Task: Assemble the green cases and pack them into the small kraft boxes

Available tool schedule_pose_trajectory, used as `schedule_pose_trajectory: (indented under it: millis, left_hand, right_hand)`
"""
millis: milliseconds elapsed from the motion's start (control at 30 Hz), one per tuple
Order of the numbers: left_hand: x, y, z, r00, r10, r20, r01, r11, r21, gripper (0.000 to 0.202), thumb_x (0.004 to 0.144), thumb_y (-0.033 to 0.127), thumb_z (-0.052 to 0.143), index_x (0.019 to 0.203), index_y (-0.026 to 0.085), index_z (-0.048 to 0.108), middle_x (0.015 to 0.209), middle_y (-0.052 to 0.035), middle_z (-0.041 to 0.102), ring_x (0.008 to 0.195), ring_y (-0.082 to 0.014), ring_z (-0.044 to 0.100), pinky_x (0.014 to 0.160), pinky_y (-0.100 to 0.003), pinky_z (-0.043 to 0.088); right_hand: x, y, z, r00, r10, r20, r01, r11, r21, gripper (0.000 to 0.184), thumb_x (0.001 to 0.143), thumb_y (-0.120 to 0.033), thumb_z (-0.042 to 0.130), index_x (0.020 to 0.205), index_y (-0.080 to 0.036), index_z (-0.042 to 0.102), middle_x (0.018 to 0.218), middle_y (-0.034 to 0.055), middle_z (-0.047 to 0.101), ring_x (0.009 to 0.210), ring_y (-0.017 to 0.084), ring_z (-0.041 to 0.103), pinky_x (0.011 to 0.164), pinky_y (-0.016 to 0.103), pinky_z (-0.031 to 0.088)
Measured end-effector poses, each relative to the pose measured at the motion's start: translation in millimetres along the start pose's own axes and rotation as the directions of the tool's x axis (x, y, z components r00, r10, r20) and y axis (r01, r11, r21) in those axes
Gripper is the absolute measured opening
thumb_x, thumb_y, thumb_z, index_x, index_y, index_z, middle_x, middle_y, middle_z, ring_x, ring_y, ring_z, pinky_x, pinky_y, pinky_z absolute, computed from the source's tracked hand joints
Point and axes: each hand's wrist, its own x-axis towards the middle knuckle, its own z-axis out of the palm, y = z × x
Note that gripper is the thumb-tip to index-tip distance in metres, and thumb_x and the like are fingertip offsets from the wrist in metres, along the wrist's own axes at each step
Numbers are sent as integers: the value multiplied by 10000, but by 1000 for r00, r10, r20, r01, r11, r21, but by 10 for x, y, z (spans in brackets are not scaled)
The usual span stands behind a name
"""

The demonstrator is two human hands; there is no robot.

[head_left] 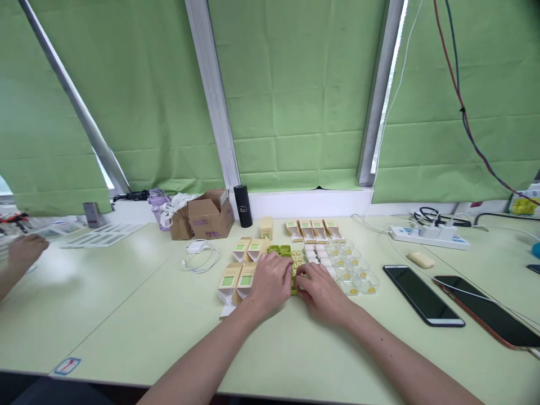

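Note:
My left hand [272,279] rests low over the table with its fingers curled down, and they hide whatever is under them. Facing it, my right hand [323,291] has its thumb and fingers bent together at a small green case [294,292], which shows in the gap between both hands. More green cases [280,250] stand just beyond the left hand. Small yellowish pieces [297,258] lie in rows behind the fingers. White and pink small blocks [317,252] sit beyond the right hand. Clear plastic shells with yellow spots [349,269] are to its right.
Open printed paper boxes [231,280] stand left, with more boxes [312,229] behind. Farther back are a cardboard carton [210,216] and a black cylinder [242,206]. Phones [424,295], a power strip [430,236] and cables lie right. Another person's hand [26,251] is far left.

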Motion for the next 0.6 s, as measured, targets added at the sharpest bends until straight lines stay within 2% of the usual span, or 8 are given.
schedule_pose_trajectory:
  millis: [200,367,500,600]
  left_hand:
    - [-4,44,-32,998,-15,-62,11,997,-70,243,1030,215,534,1219,224,687,1113,-109,776,1076,-315,645,936,-506,480]
    - [-15,70,-52,997,-53,-56,44,987,-153,341,1025,305,599,1356,226,617,1254,-132,727,1222,-338,580,1036,-530,466]
    - [-36,52,-29,997,-76,-19,70,971,-227,487,986,338,685,1445,249,549,1331,-139,677,1291,-352,539,1084,-540,460]
    - [-47,44,-7,996,-86,9,85,956,-279,579,940,291,740,1474,267,519,1367,-132,652,1318,-353,524,1105,-544,470]
  right_hand:
    - [21,64,-96,997,1,-75,4,998,66,243,905,-3,580,984,-218,660,1194,91,721,1070,266,622,922,411,484]
    - [25,132,-97,977,58,-206,-32,991,127,237,917,-27,537,987,-233,632,1259,116,711,1127,277,670,930,421,537]
    - [19,142,-111,956,107,-273,-48,975,215,275,910,-47,516,1083,-251,583,1311,117,693,1222,284,671,962,426,568]
    - [17,138,-123,940,157,-302,-73,959,274,358,896,-66,519,1199,-255,543,1282,120,700,1202,297,681,971,450,578]
